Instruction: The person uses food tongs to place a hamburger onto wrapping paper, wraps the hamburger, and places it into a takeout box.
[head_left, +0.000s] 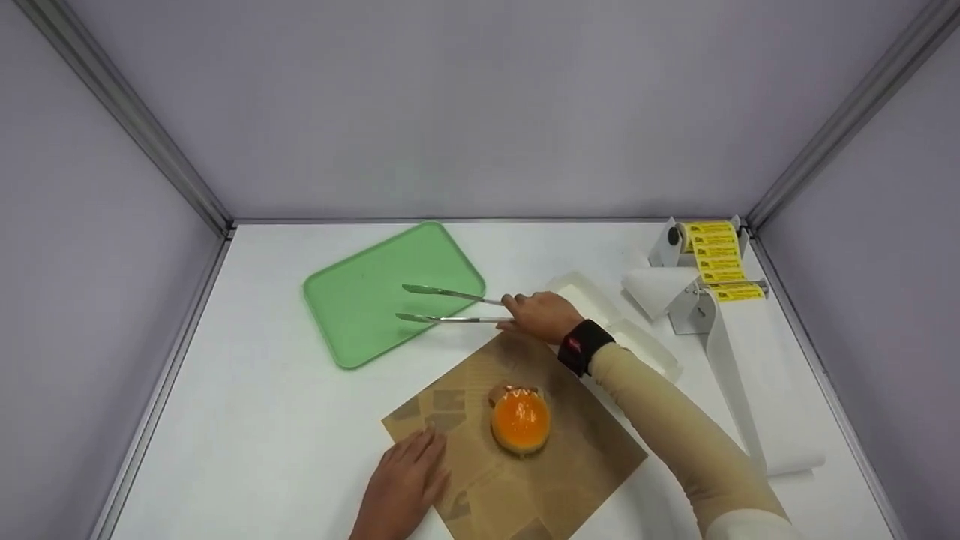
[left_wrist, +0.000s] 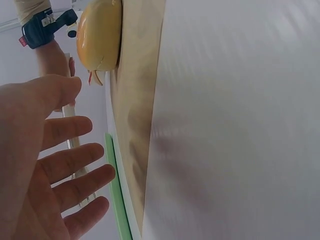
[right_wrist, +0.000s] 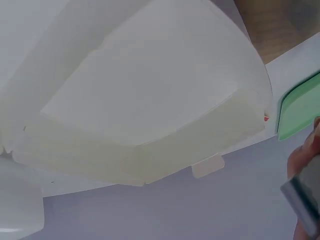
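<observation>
A burger (head_left: 521, 421) with a glossy orange bun top sits on a brown printed paper sheet (head_left: 577, 472). My right hand (head_left: 544, 315) grips metal tongs (head_left: 450, 319) beyond the paper's far corner. The two tong arms are spread apart, their tips over the green tray (head_left: 367, 292). At the paper's left edge is my left hand (head_left: 405, 480), holding nothing. Its fingers (left_wrist: 70, 162) are spread in the left wrist view, with the burger (left_wrist: 100, 35) above them. An opened white carton (right_wrist: 165, 85) fills much of the right wrist view, beside the tong end (right_wrist: 302, 197).
The white carton (head_left: 645, 349) lies open behind my right wrist. At the far right stands a dispenser with a roll of yellow labels (head_left: 716, 251), its white backing strip (head_left: 750, 390) trailing toward the table's front. Grey walls enclose the white table.
</observation>
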